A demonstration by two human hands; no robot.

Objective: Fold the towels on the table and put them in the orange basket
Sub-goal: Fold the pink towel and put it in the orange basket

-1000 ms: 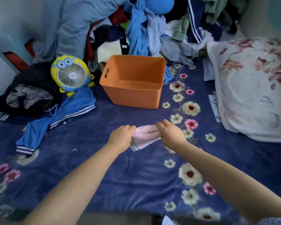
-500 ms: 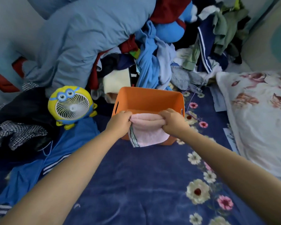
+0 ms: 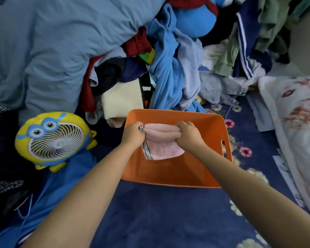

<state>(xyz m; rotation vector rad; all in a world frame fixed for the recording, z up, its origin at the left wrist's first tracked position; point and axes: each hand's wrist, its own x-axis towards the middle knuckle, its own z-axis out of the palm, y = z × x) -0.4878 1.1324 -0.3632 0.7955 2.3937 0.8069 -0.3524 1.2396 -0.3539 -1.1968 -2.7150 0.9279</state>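
The pink towel (image 3: 161,140), already folded into a thick bundle, hangs inside the mouth of the orange basket (image 3: 175,171), held above its bare floor. The left hand (image 3: 132,136) pinches its left end and the right hand (image 3: 189,134) pinches its right end, both grips closed on the cloth. Folding of this towel looks finished; what remains is lowering and letting go. No other towel shows in the basket or on the blue floral bedspread (image 3: 159,217). Half a second ago the towel was in front of the basket's near wall; now it is past the rim and inside, and the view has closed in.
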